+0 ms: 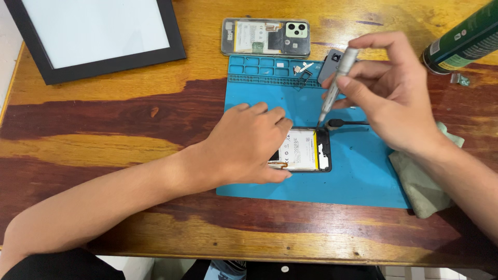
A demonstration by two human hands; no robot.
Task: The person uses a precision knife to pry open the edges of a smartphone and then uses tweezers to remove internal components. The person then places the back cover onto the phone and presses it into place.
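I see the open phone (303, 150) in the mid of the blue mat (358, 176). My left hand (249, 145) presses flat on it, fingers together. My right hand (394, 88) pinches a silver screwdriver (336, 85), tip at the phone's far edge. 2nd phone (265, 37) lies far, w/ a grey cloth (423, 181) on the right.

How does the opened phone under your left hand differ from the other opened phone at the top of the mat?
The phone under the left hand lies on the blue mat, half covered and pinned; the far phone lies on bare wood, untouched and fully visible. The screwdriver in the right hand points its tip at the near one only. Both lie flat, backs off, batteries showing.
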